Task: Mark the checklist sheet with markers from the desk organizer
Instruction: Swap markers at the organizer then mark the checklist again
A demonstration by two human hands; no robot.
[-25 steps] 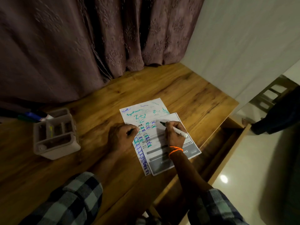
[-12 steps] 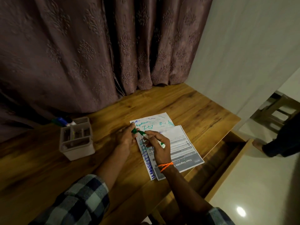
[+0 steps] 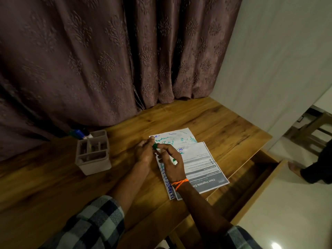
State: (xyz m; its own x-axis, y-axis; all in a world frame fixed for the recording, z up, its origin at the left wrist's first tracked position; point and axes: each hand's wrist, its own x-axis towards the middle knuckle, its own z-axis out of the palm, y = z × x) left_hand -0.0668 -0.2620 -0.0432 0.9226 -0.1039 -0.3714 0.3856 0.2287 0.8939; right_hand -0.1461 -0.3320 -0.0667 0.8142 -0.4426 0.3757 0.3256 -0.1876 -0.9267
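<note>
The printed checklist sheet (image 3: 201,162) lies on the wooden desk (image 3: 224,133), overlapping a white sheet (image 3: 172,136) covered in blue and green scribbles. My right hand (image 3: 172,164) grips a white marker (image 3: 167,156) with green ends over the paper. My left hand (image 3: 144,151) pinches the green cap (image 3: 154,145) at the marker's far end. The cap meets the barrel; whether it is fully seated I cannot tell. The white desk organizer (image 3: 93,151) stands left of my hands, with blue and other markers (image 3: 80,133) leaning out of its back compartment.
An open wooden drawer (image 3: 251,180) juts out at the desk's right front. A patterned curtain (image 3: 107,60) hangs behind the desk and a white wall (image 3: 269,60) stands to the right. Another person's foot and leg (image 3: 305,171) show on the tiled floor at the far right.
My right hand lifted the marker off the checklist and swung it left to my left hand, which left the paper to take the cap end. The camera tilted up.
</note>
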